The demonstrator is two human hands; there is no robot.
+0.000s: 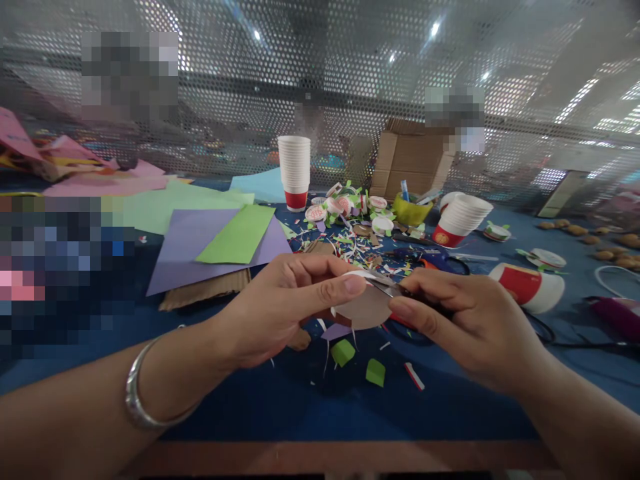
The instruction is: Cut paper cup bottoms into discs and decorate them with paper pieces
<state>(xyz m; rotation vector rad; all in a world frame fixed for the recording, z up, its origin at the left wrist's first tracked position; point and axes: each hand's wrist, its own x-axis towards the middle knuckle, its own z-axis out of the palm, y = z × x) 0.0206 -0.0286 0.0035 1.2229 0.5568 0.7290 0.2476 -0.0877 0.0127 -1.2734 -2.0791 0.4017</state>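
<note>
Between thumb and fingers, my left hand [300,293] pinches a pale, rounded piece of paper cup [367,310]. My right hand [450,313] is closed around a pair of scissors [390,285]; the metal blades lie at the upper edge of the cup piece, and part of a red handle shows below the fingers. Whether the blades are apart is hard to see. Beneath both hands lie green paper scraps [375,373], a purple scrap [337,331] and a red-and-white strip [415,377].
Purple paper [175,247] and a green sheet [237,233] lie left over cardboard [205,290]. Behind stand stacked paper cups [295,170], small decorated discs [383,223] and a yellow container [411,211]. At right are tilted cups [463,217], a lying cup [533,287] and a purple tool [615,319].
</note>
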